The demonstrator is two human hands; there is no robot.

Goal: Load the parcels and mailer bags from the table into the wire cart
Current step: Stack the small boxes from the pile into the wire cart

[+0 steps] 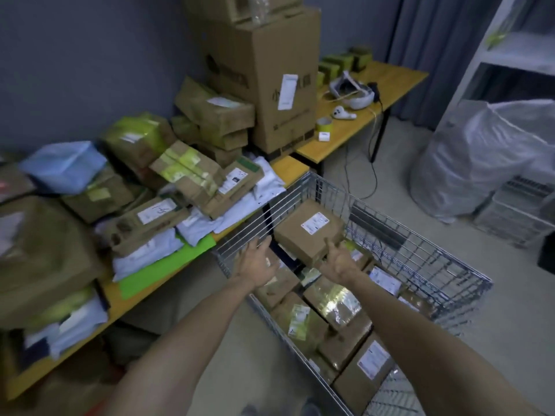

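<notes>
Brown cardboard parcel (309,232): squarish, matte, white label on top. It lies tilted on the heap inside the wire cart (420,253), which has steel grid walls. Left hand (258,262) at the parcel's 8 o'clock, fingers spread, released, holding nothing. Right hand (339,259) touches its 5 o'clock corner; cannot tell whether it grasps. Glossy taped boxes (333,301) underneath. Table (295,168) at the cart's 10 o'clock, piled with cartons and soft white mailer bags (264,189).

Dull blue-grey wall (75,55) behind, a grey curtain (435,40) hanging in the far corner. Pale floor (510,310) underfoot. A white shelving unit (516,52) stands at the right, near a yellow-topped far bench (399,76) on black legs.
</notes>
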